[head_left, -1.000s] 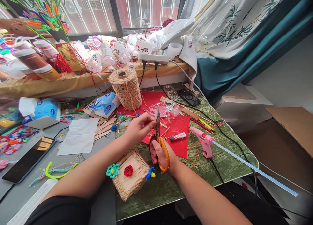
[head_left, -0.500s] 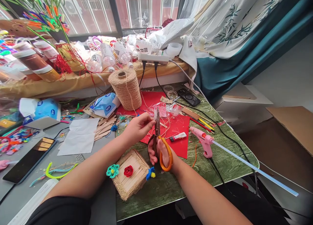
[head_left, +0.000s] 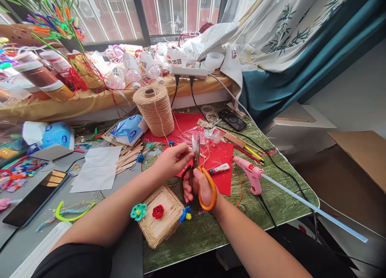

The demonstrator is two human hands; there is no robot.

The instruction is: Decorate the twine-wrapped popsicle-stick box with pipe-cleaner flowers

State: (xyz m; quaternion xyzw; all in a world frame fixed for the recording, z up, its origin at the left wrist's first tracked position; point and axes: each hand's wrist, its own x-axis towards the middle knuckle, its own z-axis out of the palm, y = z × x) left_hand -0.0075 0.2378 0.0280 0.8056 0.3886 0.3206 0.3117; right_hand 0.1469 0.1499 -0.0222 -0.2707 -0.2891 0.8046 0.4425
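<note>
Two hands: the left hand (head_left: 177,158) pinched a small pale sliver (head_left: 193,142) narrowly at its fingertips; the right hand (head_left: 202,188) had its fingers curled through the handles of the scissors (head_left: 212,197).
Scissors: between the hands, blades pointing away from the person, over red paper (head_left: 224,185).
Craft-stick tray: near the forearms, its twine-wrapped rim (head_left: 150,238) framing a red rose (head_left: 158,211); a teal flower (head_left: 138,212) and a blue flower (head_left: 185,214) sat at corners.
Jars (head_left: 39,73): tipped over on the sill, white-lidded, with brown and amber contents.
Plastic bottles (head_left: 132,68): clear, heaped beside them; contents unclear.
Flowerpot (head_left: 70,44): held green stems with coloured tips.
Tissue pack (head_left: 129,130): blue and white, beside the twine spool (head_left: 153,113).
Glue gun (head_left: 255,175): pink, a long glue stick (head_left: 313,205) in its back end.
Cardboard box (head_left: 362,149): flap spread, at the far right.
</note>
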